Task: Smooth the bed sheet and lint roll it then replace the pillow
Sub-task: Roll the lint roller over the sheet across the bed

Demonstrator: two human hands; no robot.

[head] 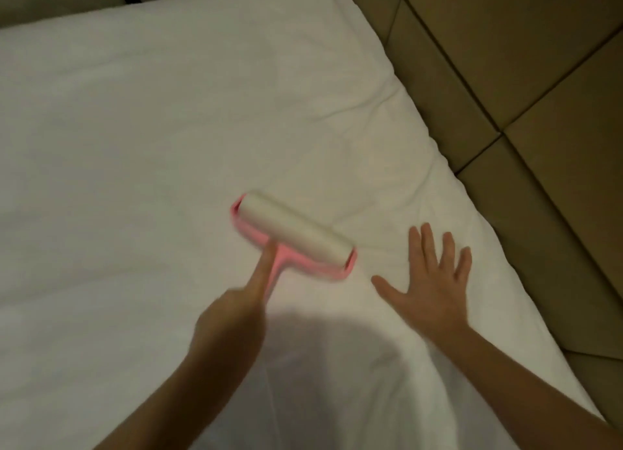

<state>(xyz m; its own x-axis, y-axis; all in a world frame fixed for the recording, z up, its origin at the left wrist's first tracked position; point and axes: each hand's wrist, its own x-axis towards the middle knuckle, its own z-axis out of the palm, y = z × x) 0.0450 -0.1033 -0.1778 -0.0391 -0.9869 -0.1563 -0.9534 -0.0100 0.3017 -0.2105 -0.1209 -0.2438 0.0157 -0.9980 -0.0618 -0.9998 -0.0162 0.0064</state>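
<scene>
Creased white bed sheet (151, 112), pink-framed white lint roller (296, 237)

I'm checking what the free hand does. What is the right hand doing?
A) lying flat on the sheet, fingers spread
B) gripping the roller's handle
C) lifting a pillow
A: the right hand lies flat, fingers spread, on the bed sheet; the left hand holds the lint roller.

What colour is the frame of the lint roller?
Pink; the lint roller frame shows best in the head view.
</scene>
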